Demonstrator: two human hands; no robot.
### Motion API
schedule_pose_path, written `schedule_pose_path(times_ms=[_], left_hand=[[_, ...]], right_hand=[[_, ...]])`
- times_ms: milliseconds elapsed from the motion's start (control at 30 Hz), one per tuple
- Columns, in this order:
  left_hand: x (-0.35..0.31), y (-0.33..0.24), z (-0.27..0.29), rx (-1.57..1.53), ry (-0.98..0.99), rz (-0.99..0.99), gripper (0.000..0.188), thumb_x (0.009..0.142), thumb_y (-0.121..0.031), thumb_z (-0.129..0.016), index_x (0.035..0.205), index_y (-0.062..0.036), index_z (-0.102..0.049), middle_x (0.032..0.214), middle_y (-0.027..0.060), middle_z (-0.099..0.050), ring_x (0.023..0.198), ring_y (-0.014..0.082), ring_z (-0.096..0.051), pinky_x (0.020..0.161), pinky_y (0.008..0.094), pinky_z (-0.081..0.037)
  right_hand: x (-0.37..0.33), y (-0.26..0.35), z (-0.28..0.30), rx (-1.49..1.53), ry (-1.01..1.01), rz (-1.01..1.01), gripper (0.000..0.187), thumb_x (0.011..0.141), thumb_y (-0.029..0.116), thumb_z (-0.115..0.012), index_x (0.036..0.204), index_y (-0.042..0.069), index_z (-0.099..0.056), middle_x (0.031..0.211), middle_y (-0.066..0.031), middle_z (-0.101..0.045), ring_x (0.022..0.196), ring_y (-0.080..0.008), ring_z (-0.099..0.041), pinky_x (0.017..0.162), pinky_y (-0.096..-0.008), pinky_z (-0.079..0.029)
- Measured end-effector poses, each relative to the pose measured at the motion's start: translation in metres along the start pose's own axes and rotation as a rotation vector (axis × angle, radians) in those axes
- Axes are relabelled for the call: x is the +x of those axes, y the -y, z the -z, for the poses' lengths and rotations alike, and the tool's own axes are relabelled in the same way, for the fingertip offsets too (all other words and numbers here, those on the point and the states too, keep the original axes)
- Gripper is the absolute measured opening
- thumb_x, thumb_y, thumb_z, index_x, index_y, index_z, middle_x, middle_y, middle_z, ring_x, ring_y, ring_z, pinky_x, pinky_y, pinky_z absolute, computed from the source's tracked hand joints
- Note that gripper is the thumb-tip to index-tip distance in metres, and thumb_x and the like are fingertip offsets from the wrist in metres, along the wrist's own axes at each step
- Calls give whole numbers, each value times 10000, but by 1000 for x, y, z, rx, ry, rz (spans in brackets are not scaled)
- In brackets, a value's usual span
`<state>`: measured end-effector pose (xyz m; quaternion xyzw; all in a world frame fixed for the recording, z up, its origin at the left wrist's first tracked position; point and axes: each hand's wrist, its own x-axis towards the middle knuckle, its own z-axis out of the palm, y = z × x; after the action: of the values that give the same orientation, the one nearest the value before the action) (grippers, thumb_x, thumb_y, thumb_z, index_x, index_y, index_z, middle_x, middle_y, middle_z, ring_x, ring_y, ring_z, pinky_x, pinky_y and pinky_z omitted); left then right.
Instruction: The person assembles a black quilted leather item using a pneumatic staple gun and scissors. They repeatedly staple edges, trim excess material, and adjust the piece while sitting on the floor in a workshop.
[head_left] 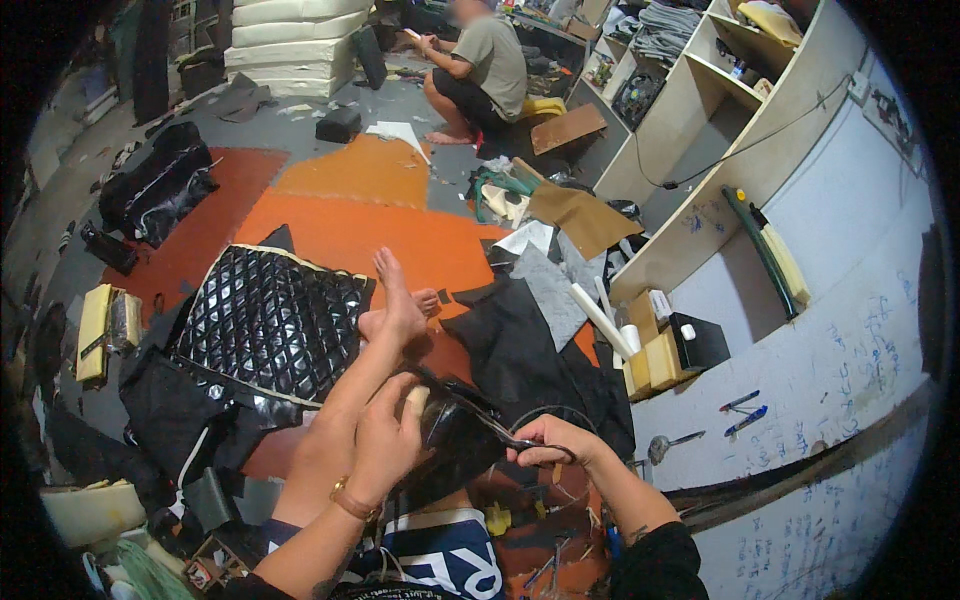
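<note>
Scissors sit in the right hand, its fingers curled closed around the dark handles; the blades point away from those fingers, toward the left hand, and reach the edge of a black glossy piece. How far apart the blades stand, I cannot tell. The black glossy piece lies between the two sets of fingers. The left hand is nearly closed on its left side, thumb uppermost, though some of the fingertips are hidden.

Just beyond the left fingers, a bare foot rests near a black quilted panel with pale edging, which spreads to the left of them. Farther ahead of both hands lies an orange sheet. Black cloth spreads just beyond the right fingers; past it, farther to their right, are white rolls and a black box. Well ahead of the fingers, another person crouches near a stack of white slabs.
</note>
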<state>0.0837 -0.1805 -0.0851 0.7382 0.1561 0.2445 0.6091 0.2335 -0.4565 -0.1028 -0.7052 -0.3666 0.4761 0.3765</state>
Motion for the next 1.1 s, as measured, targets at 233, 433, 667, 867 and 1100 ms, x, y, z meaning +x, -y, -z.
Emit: schedule_pose_path(times_ms=[233,433,667,867,1100], left_hand=[[22,18,-22,-222,-140,-118,342,908,-12,-778,1205,8,-609,1016,66,-681,880,137,-664,775,280,-540],[31,27,-12,-240,35,107,275,903,-12,-768,1118,30,-604,939,70,-691,850,118,-678,728,270,-542],[35,32,-16,-217,5,18,266,912,36,-734,1109,-27,-567,816,7,-624,704,77,-604,548,205,-463],[35,24,-7,-94,133,-69,114,928,-6,-734,1024,18,-677,875,31,-702,812,90,-663,691,229,-521],[19,12,13,47,290,18,186,960,-99,-726,1086,36,-748,995,84,-776,909,120,-698,801,289,-556]], right_hand=[[-5,4,6,189,119,-119,398,896,365,-824,1137,64,-729,850,64,-631,726,-45,-519,644,-236,-428],[-3,-3,24,167,288,-106,466,916,390,-786,1236,61,-705,868,60,-612,744,-59,-519,669,-240,-432],[8,-5,12,263,296,-104,688,842,537,-815,1255,3,-677,873,35,-575,790,-73,-526,721,-224,-420],[10,0,0,488,201,-29,612,928,525,-735,1263,16,-675,860,55,-579,792,-67,-538,715,-229,-454],[5,-5,1,338,97,-74,497,898,415,-800,1213,40,-719,858,42,-613,783,-66,-547,704,-236,-461]])
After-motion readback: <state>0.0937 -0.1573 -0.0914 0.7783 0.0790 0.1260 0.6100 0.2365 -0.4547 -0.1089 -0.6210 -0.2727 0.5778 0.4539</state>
